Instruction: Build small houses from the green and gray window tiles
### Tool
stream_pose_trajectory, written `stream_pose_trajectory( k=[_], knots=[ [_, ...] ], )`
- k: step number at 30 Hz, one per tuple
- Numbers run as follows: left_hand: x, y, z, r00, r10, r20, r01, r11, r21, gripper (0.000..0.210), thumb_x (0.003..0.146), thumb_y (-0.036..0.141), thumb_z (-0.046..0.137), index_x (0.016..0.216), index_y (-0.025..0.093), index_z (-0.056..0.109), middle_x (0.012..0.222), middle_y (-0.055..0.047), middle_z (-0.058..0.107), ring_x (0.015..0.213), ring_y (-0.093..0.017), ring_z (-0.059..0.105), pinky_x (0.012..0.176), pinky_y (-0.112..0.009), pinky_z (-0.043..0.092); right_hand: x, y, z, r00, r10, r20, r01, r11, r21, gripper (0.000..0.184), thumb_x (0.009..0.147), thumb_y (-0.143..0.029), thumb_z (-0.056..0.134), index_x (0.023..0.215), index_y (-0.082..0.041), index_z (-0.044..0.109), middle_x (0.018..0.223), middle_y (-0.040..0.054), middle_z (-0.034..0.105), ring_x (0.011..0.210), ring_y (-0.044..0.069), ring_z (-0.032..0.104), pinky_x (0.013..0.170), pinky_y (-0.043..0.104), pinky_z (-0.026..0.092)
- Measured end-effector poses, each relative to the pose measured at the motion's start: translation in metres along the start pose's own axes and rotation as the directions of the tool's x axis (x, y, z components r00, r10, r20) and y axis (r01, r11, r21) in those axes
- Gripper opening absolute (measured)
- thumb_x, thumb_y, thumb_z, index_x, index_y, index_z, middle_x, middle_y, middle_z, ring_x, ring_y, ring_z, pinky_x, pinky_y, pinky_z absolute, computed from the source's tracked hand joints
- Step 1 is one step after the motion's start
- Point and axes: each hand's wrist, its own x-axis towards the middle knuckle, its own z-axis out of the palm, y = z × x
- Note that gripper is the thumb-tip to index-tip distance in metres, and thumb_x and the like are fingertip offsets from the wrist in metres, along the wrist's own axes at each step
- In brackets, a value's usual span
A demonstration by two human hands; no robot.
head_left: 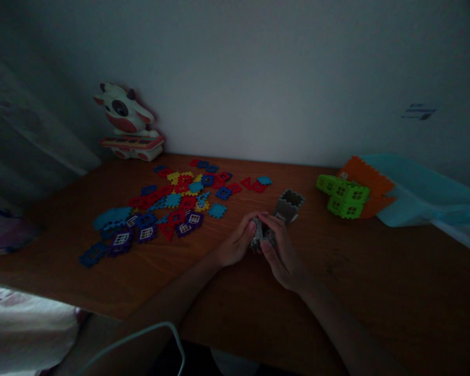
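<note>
Near the middle of the wooden table, my left hand (pixel 237 245) and my right hand (pixel 282 256) close around grey interlocking building pieces (pixel 257 235) with toothed edges. The left fingers grip the near left side, while the right hand wraps the other side with its thumb on top. Just beyond my fingertips, a grey block (pixel 286 204) made of the same toothed pieces stands on the table; whether it joins the held part is hidden by my right hand. To the left lies a spread of flat toothed pieces (pixel 172 201) in red, blue, yellow and purple.
A toy cow with a keyboard (pixel 131 125) stands at the back left against the wall. On the right sit a green block assembly (pixel 347 197), orange toothed pieces (pixel 364 180) and a light blue container (pixel 419 193). A pale cable (pixel 156 326) loops in the foreground.
</note>
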Motion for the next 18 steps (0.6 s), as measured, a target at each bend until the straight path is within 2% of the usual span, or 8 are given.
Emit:
stream_pose_trajectory(
  k=[3,6,8,10,12,15,18],
  knots=[
    [0.005,-0.003,0.002,0.988,-0.155,-0.026,0.147,0.969,-0.198,0.058,0.092,0.062,0.054,0.136,0.024,0.055,0.124,-0.008,0.064,0.108,-0.022,0.061,0.092,-0.035,0.051,0.001,0.001,0.003,0.994,0.095,-0.046,-0.093,0.994,0.059,0.059,0.102,-0.038,0.047,0.156,-0.032,0.023,0.156,0.01,0.038,0.143,0.027,0.041,0.118,0.052,0.037],
    [0.013,-0.006,0.003,0.945,-0.328,0.005,0.298,0.852,-0.432,0.059,0.088,0.067,0.057,0.125,0.021,0.061,0.109,-0.008,0.069,0.097,-0.021,0.065,0.082,-0.033,0.053,0.003,0.003,0.006,0.984,0.166,-0.066,-0.159,0.982,0.105,0.071,0.097,-0.04,0.058,0.157,-0.031,0.019,0.157,0.0108,0.038,0.143,0.027,0.041,0.119,0.052,0.037],
    [0.017,-0.006,0.002,0.924,-0.381,0.026,0.335,0.776,-0.534,0.057,0.086,0.066,0.06,0.114,0.017,0.066,0.102,-0.008,0.071,0.093,-0.021,0.067,0.082,-0.032,0.053,0.004,0.004,0.008,0.981,0.178,-0.077,-0.171,0.981,0.089,0.075,0.094,-0.04,0.063,0.156,-0.03,0.022,0.156,0.0115,0.038,0.143,0.028,0.041,0.119,0.054,0.035],
    [0.02,-0.004,0.002,0.921,-0.389,0.016,0.325,0.745,-0.583,0.053,0.085,0.063,0.063,0.108,0.016,0.069,0.099,-0.009,0.073,0.092,-0.021,0.068,0.083,-0.031,0.053,0.006,0.004,0.01,0.982,0.166,-0.091,-0.162,0.986,0.049,0.075,0.092,-0.039,0.066,0.154,-0.03,0.025,0.155,0.0119,0.039,0.143,0.029,0.041,0.119,0.055,0.035],
    [0.021,-0.001,0.003,0.926,-0.378,-0.014,0.298,0.752,-0.588,0.05,0.084,0.061,0.065,0.103,0.015,0.07,0.098,-0.009,0.074,0.093,-0.021,0.069,0.084,-0.031,0.053,0.006,0.005,0.01,0.985,0.147,-0.093,-0.146,0.989,0.021,0.075,0.09,-0.039,0.067,0.153,-0.03,0.028,0.154,0.0121,0.04,0.142,0.029,0.042,0.118,0.055,0.036],
    [0.022,0.003,0.004,0.942,-0.321,-0.095,0.219,0.806,-0.549,0.051,0.082,0.061,0.067,0.103,0.015,0.07,0.1,-0.009,0.074,0.096,-0.023,0.069,0.086,-0.033,0.052,0.006,0.006,0.011,0.984,0.145,-0.109,-0.144,0.989,0.012,0.076,0.088,-0.04,0.07,0.152,-0.029,0.03,0.153,0.0126,0.043,0.141,0.03,0.044,0.117,0.056,0.037],
    [0.02,0.002,0.002,0.944,-0.255,-0.211,0.14,0.885,-0.443,0.051,0.08,0.057,0.073,0.107,0.014,0.068,0.107,-0.01,0.072,0.097,-0.022,0.067,0.088,-0.033,0.051,0.005,0.009,0.012,0.971,0.199,-0.134,-0.193,0.98,0.058,0.077,0.087,-0.042,0.071,0.151,-0.028,0.032,0.152,0.0137,0.044,0.138,0.031,0.047,0.115,0.058,0.039]
  ],
)
